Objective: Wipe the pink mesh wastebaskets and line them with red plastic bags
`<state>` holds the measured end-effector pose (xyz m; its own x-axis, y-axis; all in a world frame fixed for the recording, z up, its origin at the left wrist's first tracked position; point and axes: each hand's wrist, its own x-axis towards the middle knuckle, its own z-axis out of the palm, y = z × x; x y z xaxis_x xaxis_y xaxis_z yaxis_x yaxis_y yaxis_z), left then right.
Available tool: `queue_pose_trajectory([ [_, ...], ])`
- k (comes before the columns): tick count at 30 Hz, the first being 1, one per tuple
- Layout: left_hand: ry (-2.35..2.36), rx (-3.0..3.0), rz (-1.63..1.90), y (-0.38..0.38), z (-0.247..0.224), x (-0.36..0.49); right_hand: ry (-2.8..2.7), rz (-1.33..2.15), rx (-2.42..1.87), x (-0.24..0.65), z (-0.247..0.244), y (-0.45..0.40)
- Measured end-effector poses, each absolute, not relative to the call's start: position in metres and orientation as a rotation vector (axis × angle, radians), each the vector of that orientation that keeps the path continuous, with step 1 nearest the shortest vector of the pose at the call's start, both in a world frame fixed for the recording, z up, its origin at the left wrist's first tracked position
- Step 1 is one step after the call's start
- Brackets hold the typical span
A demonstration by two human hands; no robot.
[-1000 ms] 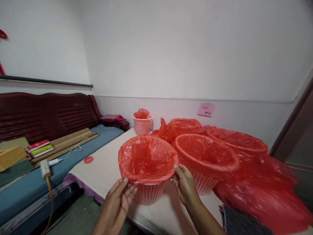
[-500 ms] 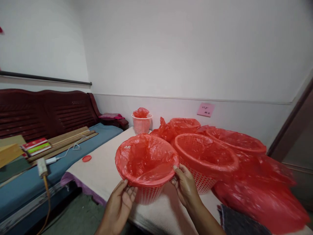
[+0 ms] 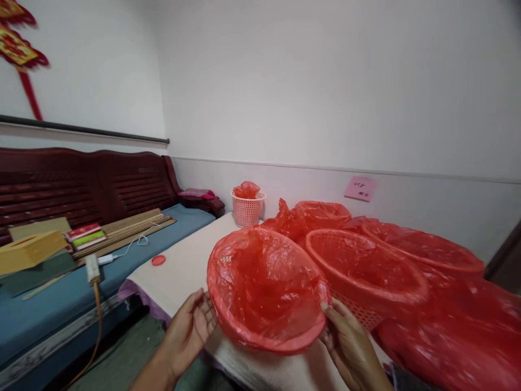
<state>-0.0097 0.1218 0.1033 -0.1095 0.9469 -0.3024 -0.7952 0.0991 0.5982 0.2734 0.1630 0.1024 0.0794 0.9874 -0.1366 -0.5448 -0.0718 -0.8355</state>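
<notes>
A basket (image 3: 266,345) lined with a thin red plastic bag (image 3: 264,288) stands in front of me, its mouth tilted toward me. The bag is folded over the rim all round. At the right side of the rim, my right hand (image 3: 350,339) is closed, thumb on top and fingers underneath. My left hand (image 3: 187,328) is at the left side, palm turned up, fingers apart and reaching to the basket wall; its thumb is off the rim. The tilted rim hides the basket's base.
To the right are another lined basket (image 3: 368,312) and more red-bagged baskets (image 3: 431,247). A pink basket (image 3: 247,210) with red plastic inside stands at the back. A red ring (image 3: 158,260) lies on the cloth-covered table (image 3: 183,277). Left is a wooden bench (image 3: 134,179) with a power strip (image 3: 93,269).
The basket's mouth has tipped further toward me, and its lower wall is now hidden. My left thumb has come off the rim. The view has swung left.
</notes>
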Motion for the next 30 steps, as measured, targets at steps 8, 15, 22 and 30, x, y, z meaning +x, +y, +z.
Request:
queue_pose_trajectory([
  [8, 0.886, 0.483, 1.542, 0.147, 0.126, -0.029, -0.642, 1.438, -0.940, 0.277, 0.107, 0.161],
  [15, 0.838, 0.558, 1.515, 0.154, 0.116, -0.027, -0.659, 1.440, -0.977, 0.283, 0.102, 0.163],
  [22, 0.925, 0.590, 1.424, 0.154, 0.101, -0.024, -0.655, 1.429, -1.000, 0.284, 0.105, 0.162],
  [30, 1.528, 1.164, 1.905, 0.156, 0.150, -0.047, -0.670, 1.493, -0.985, 0.279, 0.108, 0.159],
])
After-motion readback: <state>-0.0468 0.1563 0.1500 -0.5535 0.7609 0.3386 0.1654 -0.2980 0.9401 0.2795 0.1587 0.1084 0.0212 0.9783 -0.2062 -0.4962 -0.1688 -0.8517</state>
